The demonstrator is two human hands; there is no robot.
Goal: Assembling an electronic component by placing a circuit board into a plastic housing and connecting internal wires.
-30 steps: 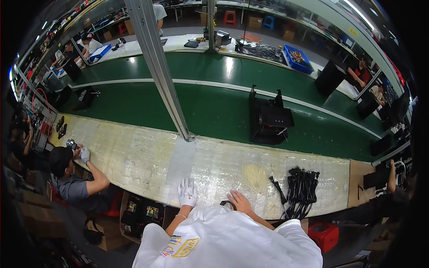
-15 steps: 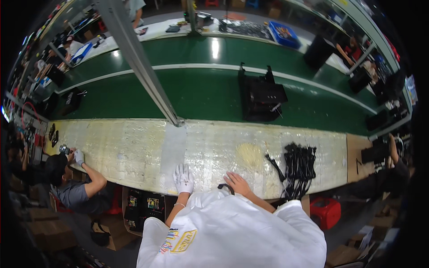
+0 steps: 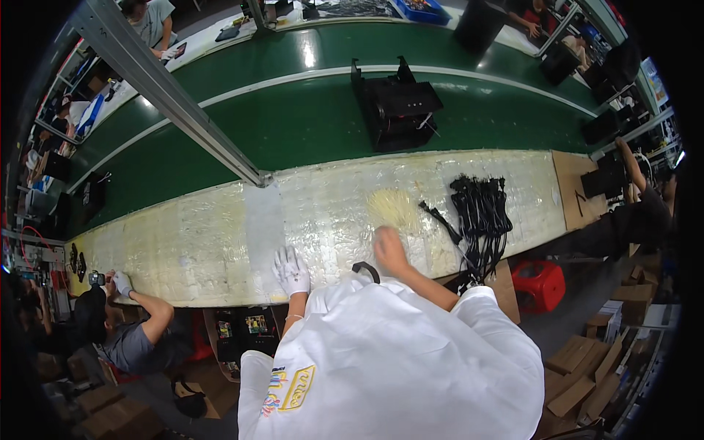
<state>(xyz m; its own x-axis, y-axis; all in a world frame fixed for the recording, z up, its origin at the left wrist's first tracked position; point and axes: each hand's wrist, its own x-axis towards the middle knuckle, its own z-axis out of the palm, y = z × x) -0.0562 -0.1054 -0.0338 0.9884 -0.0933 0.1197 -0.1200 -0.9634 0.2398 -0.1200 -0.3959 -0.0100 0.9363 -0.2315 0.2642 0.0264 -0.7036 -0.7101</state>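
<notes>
Poising fingers (image 3: 382, 237) near pale strips (image 3: 392, 207)

A loose, fanned pile of thin, pale-yellow strips (image 3: 392, 207) lies flat on the glossy, whitish worktop (image 3: 334, 213), just beyond the bare right hand (image 3: 389, 248).

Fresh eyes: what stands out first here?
Probably the green surface across the upper part, with a black casing on it right of centre. On the pale bench below, black cables lie to the right of thin pale strands. The bare right hand is near the strands, the white-gloved left hand farther left.
</notes>
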